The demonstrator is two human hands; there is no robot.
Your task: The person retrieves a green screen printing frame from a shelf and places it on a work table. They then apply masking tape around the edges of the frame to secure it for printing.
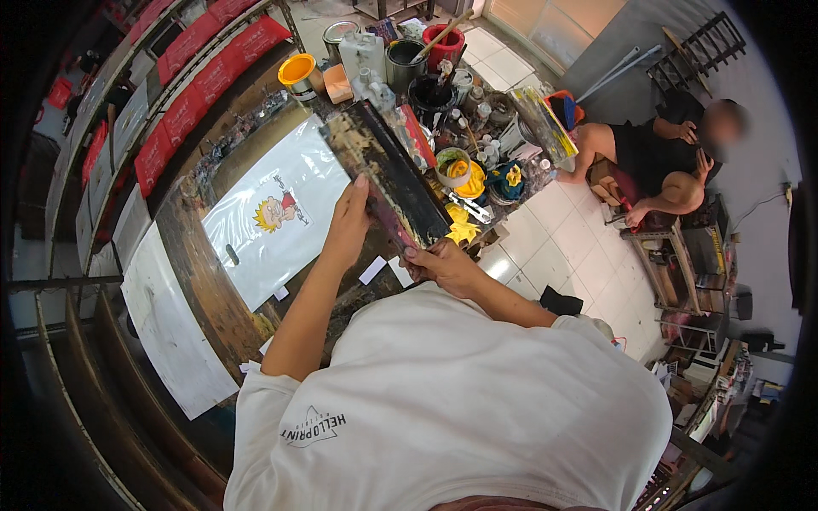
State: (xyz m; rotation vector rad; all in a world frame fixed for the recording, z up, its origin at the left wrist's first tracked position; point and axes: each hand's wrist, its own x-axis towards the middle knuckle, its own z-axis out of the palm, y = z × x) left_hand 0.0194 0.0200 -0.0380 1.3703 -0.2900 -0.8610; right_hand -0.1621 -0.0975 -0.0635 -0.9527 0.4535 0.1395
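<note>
Both my hands grip a paint-stained screen-printing frame (388,170), raised and seen nearly edge-on. My left hand (349,217) is closed on its near-left side. At the near-right corner my right hand (443,266) is wrapped round the edge, some fingers hidden. Left of the frame, a white plastic bag (247,221) lies flat on the wooden table (192,264). It bears a cartoon figure with yellow hair and red clothing, and has an oval handle hole. Part of the bag is covered by my left arm and the frame.
Behind the frame stand a yellow paint can (300,78), a dark bucket with a stick (407,61), a red bucket (445,44) and tubs of yellow paint (460,175). Red printed bags (200,89) hang over racks at left. A person (656,153) sits at right.
</note>
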